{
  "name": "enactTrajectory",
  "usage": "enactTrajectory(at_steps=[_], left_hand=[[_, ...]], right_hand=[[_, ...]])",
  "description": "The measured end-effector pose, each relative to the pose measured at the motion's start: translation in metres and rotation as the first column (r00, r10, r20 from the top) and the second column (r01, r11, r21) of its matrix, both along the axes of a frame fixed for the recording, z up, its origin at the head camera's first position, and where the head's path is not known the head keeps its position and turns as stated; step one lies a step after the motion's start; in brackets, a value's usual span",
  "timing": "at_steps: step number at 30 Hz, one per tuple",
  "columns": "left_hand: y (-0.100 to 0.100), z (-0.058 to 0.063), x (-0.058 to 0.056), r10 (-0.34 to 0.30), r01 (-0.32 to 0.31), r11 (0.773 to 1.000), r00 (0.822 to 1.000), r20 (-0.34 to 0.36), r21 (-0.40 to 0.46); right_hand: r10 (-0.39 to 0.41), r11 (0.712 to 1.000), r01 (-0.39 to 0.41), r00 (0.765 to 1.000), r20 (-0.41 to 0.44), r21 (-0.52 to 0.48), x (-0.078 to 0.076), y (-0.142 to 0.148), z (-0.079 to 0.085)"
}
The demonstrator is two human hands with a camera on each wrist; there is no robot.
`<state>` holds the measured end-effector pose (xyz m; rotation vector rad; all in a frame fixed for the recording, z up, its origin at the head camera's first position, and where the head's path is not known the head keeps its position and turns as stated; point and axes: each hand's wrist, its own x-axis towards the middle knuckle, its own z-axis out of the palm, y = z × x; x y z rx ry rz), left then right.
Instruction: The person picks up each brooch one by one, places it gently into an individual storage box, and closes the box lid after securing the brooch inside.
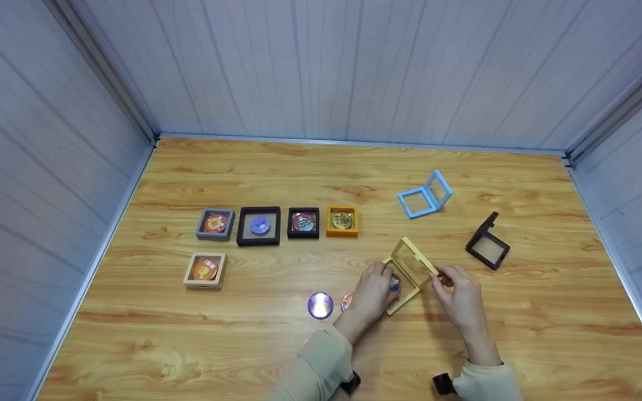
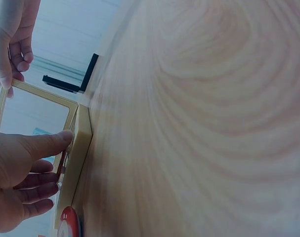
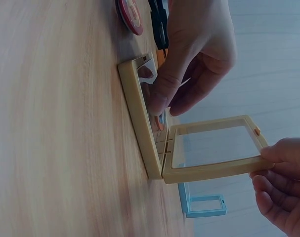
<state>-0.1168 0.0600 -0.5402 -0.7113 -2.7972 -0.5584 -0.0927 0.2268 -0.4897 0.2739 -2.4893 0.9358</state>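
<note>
A pale yellow display frame (image 1: 404, 301) lies open on the table, its clear-windowed lid (image 3: 214, 143) raised on the hinge. At the lid's outer corner, my right hand (image 1: 460, 295) pinches the rim between thumb and fingers. My left hand (image 1: 371, 294) reaches into the base and holds a round dark blue badge (image 1: 394, 282) by its edge, partly hidden under the fingers. Beside that hand, a red-rimmed badge (image 1: 346, 301) lies partly covered. A purple badge (image 1: 320, 305) with a bright glare rests farther left.
Closed frames with badges stand to the left: grey (image 1: 215, 224), large black (image 1: 258, 226), small black (image 1: 304, 223), orange (image 1: 342, 221) and cream (image 1: 205, 270). Opened blue (image 1: 426, 196) and black frames (image 1: 488, 245) stand at right. Panel walls (image 1: 321, 72) border the table.
</note>
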Motion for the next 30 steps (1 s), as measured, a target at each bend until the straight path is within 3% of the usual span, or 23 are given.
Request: enactTrajectory(at_steps=[9,16,30], left_hand=[[-0.009,0.004,0.001,0.005,-0.008,0.998,0.998,0.055,0.061],[-0.027,0.008,0.0,0.043,-0.053,0.993,0.994,0.103,0.103],[-0.056,0.004,-0.005,0.038,-0.067,0.986,0.981,0.188,0.153]], right_hand=[[0.0,1.0,0.0,1.0,-0.004,-0.005,-0.001,0.001,-0.001],[0.013,1.0,-0.013,1.0,-0.011,-0.008,-0.001,0.001,-0.002],[0.056,0.998,-0.056,0.998,-0.004,-0.021,0.003,-0.002,-0.003]])
